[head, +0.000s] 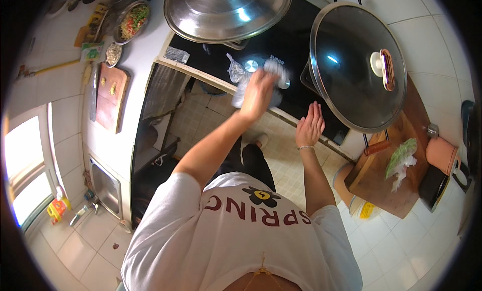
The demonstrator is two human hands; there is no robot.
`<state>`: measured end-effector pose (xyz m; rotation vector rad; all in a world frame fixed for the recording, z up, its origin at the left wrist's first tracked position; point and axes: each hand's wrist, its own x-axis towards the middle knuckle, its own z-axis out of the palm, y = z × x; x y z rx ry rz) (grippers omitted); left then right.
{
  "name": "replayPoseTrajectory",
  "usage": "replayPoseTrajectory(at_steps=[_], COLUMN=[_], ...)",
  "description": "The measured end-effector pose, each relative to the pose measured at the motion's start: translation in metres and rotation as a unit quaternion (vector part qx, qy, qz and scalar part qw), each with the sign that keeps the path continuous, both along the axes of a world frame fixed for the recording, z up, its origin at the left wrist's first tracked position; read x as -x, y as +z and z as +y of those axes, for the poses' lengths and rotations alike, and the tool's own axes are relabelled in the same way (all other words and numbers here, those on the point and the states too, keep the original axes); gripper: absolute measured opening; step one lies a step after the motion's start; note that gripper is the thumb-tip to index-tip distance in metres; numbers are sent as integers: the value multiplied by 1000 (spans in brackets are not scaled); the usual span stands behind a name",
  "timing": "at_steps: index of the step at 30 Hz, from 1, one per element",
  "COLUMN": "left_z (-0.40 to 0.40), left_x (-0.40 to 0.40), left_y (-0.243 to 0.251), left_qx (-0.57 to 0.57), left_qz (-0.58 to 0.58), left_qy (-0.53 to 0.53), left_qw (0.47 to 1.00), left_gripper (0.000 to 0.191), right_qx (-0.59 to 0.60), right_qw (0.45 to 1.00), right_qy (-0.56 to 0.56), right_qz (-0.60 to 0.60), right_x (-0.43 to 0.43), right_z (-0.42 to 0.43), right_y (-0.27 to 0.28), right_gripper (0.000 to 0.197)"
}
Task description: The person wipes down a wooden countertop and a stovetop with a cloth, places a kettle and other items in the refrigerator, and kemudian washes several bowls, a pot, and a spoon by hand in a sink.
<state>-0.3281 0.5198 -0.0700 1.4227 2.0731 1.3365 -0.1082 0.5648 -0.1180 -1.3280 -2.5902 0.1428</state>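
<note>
My left hand (258,93) is over the front of a black glass cooktop (211,61), gripping a motion-blurred whitish cloth or bag (276,70). Blur hides its exact kind and its contact with the glass. Close by are a round silver control knob (251,66) and a small crumpled clear plastic bag (235,69). A second knob (286,83) is partly covered by the blur. My right hand (310,125) holds nothing. Its fingers are straight and close together, at the cooktop's front edge, left of a large glass-lidded pan (354,68).
A metal-lidded wok (226,14) covers the cooktop's back left. Leftward, a counter holds a bowl of chopped vegetables (133,21), a small bowl (113,54) and a cutting board (112,97) beside a knife (93,91). On the right, bagged greens (401,159) lie on a wooden surface (376,178).
</note>
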Motion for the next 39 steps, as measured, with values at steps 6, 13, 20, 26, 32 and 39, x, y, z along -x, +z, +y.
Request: replayPoseTrajectory(at_steps=[6,13,20,26,32,39], left_z=[79,-25,-74,28,-17,12], left_x=[47,7,52,121,100,32], left_y=[-44,-31,-44,-32,-26,15], left_qx=[255,169,87,118,123,45], left_qz=[343,369,118,120,173,28], left_qy=[-127,-135,36,-207,-39,-24], left_qw=[895,904,988,964,976,998], left_gripper=[48,52,34,31,30,42], right_qx=[-15,2,-14,1,4,7], right_qw=[999,1000,1000,1000,1000,1000], right_qy=[29,8,15,29,13,9], right_qz=[16,4,7,10,4,4], right_x=[8,2,2,10,3,1], right_z=[1,0,1,-1,3,7], right_y=[-2,-1,-2,0,1,2], right_gripper=[54,55,55,55,55,54])
